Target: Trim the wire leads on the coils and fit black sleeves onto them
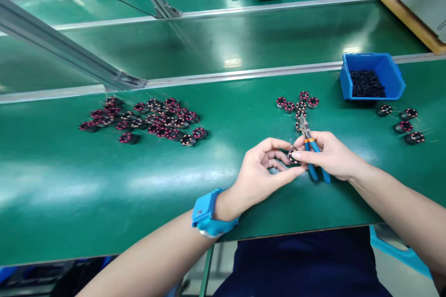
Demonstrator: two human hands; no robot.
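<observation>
Between my two hands is a small round motor stator (292, 158) with a dark ring and copper windings. The fingers of my left hand (259, 169) curl around its left side. My right hand (331, 155) holds blue-handled pliers (304, 130), jaws pointing away from me, while its thumb presses on the stator. Fingers partly cover the stator. Just beyond the plier jaws lies a small cluster of similar stators (301, 106), some with pink windings and some copper.
A large group of stators (160, 120) with thin wire ends spreads over the green table (156, 222) at left. To the right stand several more stators (403, 126) and a blue bin (397, 81) of black pieces. A metal frame post (69, 46) rises at left; another person's hand shows beyond.
</observation>
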